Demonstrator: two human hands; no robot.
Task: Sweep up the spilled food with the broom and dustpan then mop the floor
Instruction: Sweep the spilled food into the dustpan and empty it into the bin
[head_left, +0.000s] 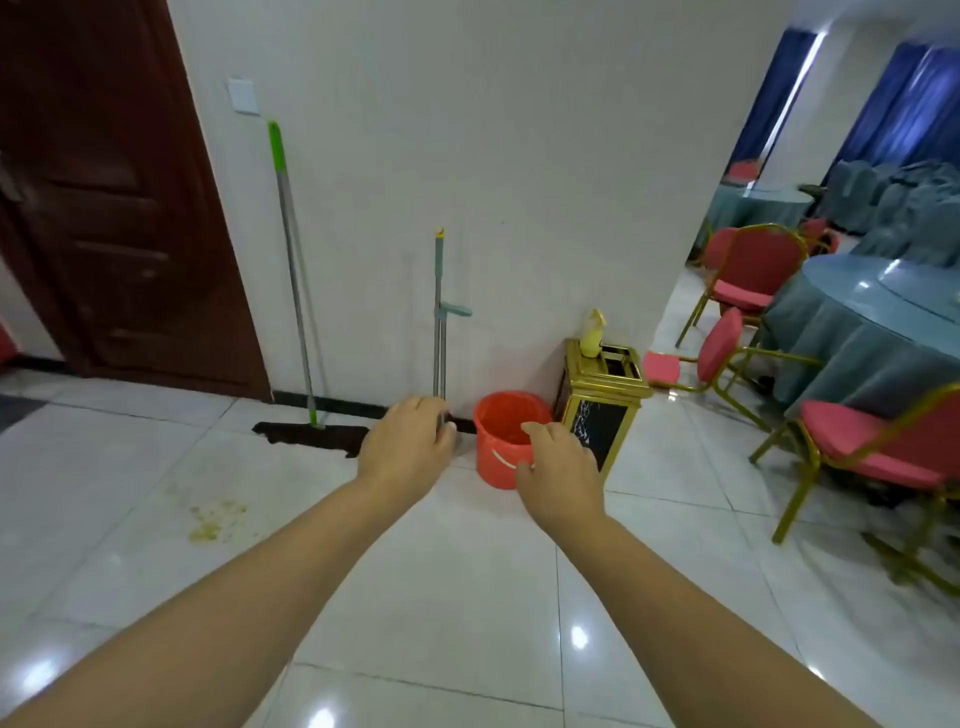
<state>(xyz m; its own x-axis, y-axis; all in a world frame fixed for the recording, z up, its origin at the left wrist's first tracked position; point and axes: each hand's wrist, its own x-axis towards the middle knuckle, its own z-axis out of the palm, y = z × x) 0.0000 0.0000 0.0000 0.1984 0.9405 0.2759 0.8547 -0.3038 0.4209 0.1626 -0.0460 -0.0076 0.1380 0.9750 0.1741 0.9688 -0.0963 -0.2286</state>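
A banquet hall or restaurant dining room: round tables (857, 332) draped in grey-blue cloth stand ringed by gold-framed banquet chairs (748, 280) with red seats, blue curtains (904, 104) hang behind, and a gold-trimmed lobby bin (597, 400) sits against the white wall (467, 156) on glossy white floor tiles (467, 597).

The green-handled mop (294, 270) leans upright on the wall, its dark head on the floor. The grey pole tool (439, 312) stands beside it. Yellowish spilled food (215, 517) lies on the left tiles.
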